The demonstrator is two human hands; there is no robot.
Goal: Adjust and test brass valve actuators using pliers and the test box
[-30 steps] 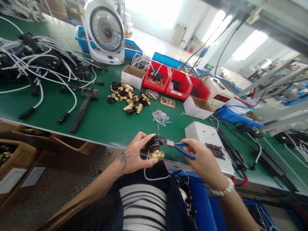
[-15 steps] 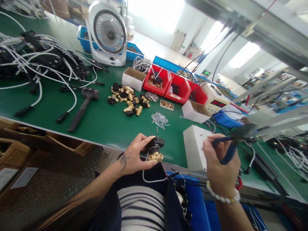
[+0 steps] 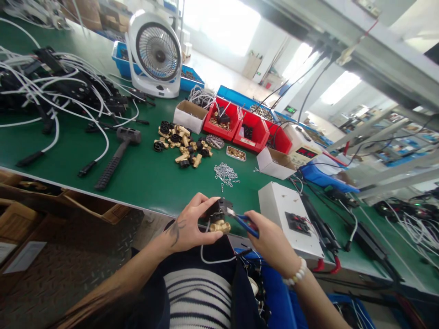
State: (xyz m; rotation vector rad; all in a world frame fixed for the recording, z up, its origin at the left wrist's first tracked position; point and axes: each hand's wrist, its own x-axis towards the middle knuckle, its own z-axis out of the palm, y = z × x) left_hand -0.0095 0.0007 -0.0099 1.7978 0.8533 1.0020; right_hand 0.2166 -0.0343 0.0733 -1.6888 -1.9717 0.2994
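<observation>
Green tabletop spreads beyond the left hand, which grips a brass-and-black fitting, seemingly part-finished; the right hand clasps pliers at it; loose brass pieces beyond that grip look unfinished.

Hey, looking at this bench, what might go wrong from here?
The pliers could slip and pinch the left hand, which grips the black-and-brass fitting close by.
The white cable hanging in a loop below the fitting might snag.
Small metal clips lie loose on the green table beyond the left hand and could get scattered.
</observation>
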